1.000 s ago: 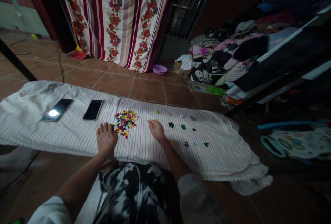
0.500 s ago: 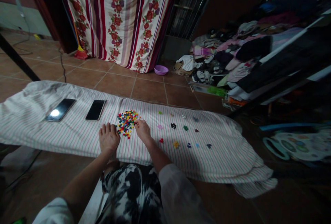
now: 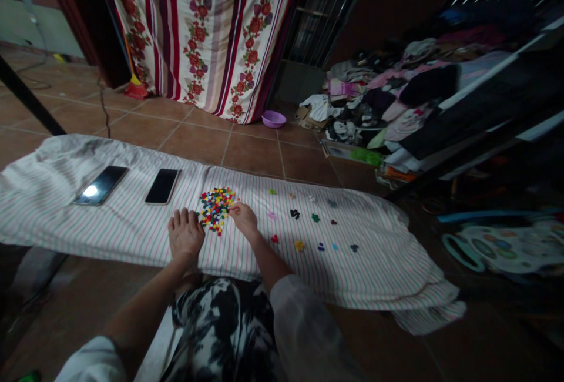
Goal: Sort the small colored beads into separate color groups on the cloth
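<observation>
A pile of small, many-coloured pieces (image 3: pixel 217 208) lies on a striped cloth (image 3: pixel 247 258). My left hand (image 3: pixel 185 235) rests flat on the cloth at the pile's left edge, fingers stretched out. At the right edge, the fingertips of my right hand (image 3: pixel 243 218) are pinched together; whatever is between them is too small to make out. Further right, similar pieces lie in little single-colour groups, among them black pieces (image 3: pixel 295 214), green pieces (image 3: pixel 315 217), yellow pieces (image 3: pixel 299 245), red pieces (image 3: pixel 274 239) and pink pieces (image 3: pixel 272 215).
Left of the pile lie a dark phone (image 3: pixel 162 186) and a larger, shiny phone-like device (image 3: pixel 102 185) reflecting a light. Beyond the cloth, a purple basin (image 3: pixel 274 119) stands on the tiled floor before a flowered curtain (image 3: pixel 211 35). Heaped clothes (image 3: pixel 383 94) fill the right back.
The view has shifted very slightly. My right hand stays at the pile's right edge with its fingertips pinched, and my left hand keeps its place.
</observation>
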A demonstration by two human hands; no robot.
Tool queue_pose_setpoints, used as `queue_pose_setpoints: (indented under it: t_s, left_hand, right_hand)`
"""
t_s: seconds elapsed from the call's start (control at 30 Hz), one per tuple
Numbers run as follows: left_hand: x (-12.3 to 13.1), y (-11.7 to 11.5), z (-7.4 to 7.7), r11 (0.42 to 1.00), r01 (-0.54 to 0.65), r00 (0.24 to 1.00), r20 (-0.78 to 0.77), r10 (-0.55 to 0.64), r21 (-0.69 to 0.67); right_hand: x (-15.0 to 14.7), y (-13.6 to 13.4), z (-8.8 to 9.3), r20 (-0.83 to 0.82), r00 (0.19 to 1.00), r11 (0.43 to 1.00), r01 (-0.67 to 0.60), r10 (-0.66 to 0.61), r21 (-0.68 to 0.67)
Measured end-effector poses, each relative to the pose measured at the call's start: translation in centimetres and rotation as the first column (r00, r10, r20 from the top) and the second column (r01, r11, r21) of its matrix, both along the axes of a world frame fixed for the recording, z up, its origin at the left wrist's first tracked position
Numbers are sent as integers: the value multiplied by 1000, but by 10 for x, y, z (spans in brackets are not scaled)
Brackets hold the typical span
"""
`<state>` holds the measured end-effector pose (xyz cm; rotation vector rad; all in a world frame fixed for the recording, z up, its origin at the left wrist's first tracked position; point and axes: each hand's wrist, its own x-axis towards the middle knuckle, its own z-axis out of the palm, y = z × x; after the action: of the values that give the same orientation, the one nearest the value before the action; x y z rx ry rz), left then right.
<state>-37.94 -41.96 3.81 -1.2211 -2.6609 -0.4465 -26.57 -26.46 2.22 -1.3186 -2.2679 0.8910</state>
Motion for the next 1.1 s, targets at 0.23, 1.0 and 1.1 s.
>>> queue_pose_setpoints:
  t_s: [0.23, 1.0, 1.1]
  left_hand:
    - [0, 0, 0, 1000, 6, 1000, 15, -6, 23]
    - [-2, -2, -6, 1000, 17, 999, -38, -16, 22]
    - [-1, -2, -6, 1000, 9, 1000, -22, -9, 21]
  right_hand:
    - [7, 1, -11, -160, 986, 993, 23, -42, -118]
    - [108, 44, 0, -226, 935, 956, 291, -275, 42]
    - [138, 55, 3, -210, 903, 916, 396, -376, 63]
